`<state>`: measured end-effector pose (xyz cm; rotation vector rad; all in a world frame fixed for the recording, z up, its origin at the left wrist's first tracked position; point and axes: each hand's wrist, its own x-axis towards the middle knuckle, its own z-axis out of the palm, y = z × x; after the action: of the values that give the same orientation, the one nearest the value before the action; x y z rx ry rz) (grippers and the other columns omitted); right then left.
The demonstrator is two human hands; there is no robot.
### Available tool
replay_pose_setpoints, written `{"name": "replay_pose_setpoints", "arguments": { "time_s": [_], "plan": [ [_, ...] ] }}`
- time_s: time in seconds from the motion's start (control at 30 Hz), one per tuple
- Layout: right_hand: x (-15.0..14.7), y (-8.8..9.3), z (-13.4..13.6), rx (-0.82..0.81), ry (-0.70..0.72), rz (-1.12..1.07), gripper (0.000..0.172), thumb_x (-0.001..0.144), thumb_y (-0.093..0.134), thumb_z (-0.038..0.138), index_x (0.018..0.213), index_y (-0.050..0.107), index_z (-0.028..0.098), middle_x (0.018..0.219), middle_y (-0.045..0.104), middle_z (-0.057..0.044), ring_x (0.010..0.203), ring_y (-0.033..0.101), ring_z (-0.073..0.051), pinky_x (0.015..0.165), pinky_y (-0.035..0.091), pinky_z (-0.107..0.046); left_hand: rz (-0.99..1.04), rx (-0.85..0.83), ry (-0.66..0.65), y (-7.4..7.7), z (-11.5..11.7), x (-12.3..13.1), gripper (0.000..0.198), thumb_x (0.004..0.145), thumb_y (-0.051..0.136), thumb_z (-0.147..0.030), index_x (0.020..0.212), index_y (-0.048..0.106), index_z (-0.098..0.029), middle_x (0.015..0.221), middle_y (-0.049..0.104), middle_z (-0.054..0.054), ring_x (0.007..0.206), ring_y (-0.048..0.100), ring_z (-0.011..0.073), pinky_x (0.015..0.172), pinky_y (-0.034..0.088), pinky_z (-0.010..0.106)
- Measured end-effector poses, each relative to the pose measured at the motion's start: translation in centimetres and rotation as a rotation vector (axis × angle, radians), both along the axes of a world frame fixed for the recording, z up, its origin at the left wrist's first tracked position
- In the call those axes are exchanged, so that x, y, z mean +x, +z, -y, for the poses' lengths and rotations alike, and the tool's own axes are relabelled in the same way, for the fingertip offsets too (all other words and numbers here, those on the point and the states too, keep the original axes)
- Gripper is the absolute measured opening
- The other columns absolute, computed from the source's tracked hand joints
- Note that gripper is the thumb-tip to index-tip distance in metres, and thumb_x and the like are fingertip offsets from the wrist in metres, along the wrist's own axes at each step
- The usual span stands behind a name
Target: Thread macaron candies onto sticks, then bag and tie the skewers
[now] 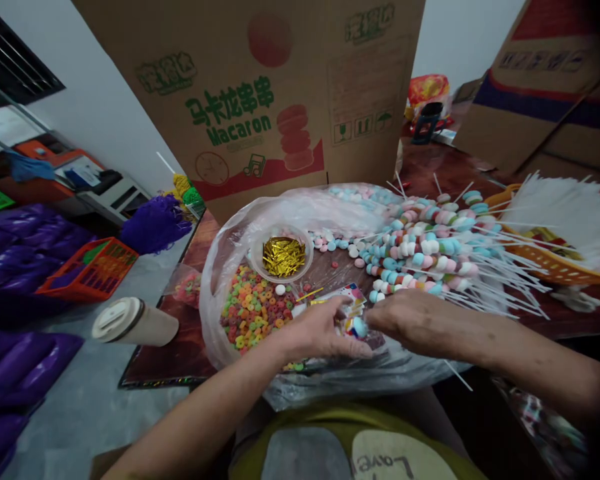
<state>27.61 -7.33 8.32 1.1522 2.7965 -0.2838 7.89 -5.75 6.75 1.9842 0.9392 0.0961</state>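
Note:
My left hand curls its thumb and fingers around a small printed plastic wrapper. A pale blue candy shows at the wrapper, between my two hands. My right hand is closed, fingers together, beside that candy; a white stick sticks out below the wrist, apparently from a candy skewer in this hand, mostly hidden. More printed wrappers lie just beyond my left fingers. Colourful ring-shaped cereal and a round tub of gold twist ties sit to the left.
Many candy skewers are heaped at the right, before an orange basket of white sticks. Clear plastic sheeting surrounds the work area. A large cardboard box stands behind. A lidded cup is at the left edge.

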Motion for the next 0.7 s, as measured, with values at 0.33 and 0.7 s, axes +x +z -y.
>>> {"name": "replay_pose_setpoints", "arguments": {
  "time_s": [0.33, 0.7],
  "plan": [
    [0.9, 0.6, 0.6, -0.028, -0.026, -0.093, 0.022, 0.075, 0.041, 0.007, 0.069, 0.058, 0.020, 0.056, 0.057, 0.002, 0.049, 0.046, -0.010, 0.047, 0.018, -0.024, 0.024, -0.181, 0.025, -0.8, 0.9, -2.3, 0.027, 0.071, 0.059, -0.036, 0.089, 0.057, -0.016, 0.067, 0.054, -0.003, 0.058, 0.046, 0.0094, 0.054, 0.038, 0.019],
    [-0.8, 0.8, 1.2, 0.057, -0.058, -0.084, 0.016, 0.080, 0.046, 0.014, 0.073, 0.060, 0.016, 0.065, 0.060, -0.004, 0.057, 0.050, -0.014, 0.051, 0.025, -0.024, 0.203, -0.238, 0.097, 0.2, 0.5, -1.0, 0.035, 0.064, 0.067, -0.035, 0.090, 0.059, -0.013, 0.067, 0.050, -0.004, 0.059, 0.040, 0.0084, 0.054, 0.035, 0.018]
  ]
}}
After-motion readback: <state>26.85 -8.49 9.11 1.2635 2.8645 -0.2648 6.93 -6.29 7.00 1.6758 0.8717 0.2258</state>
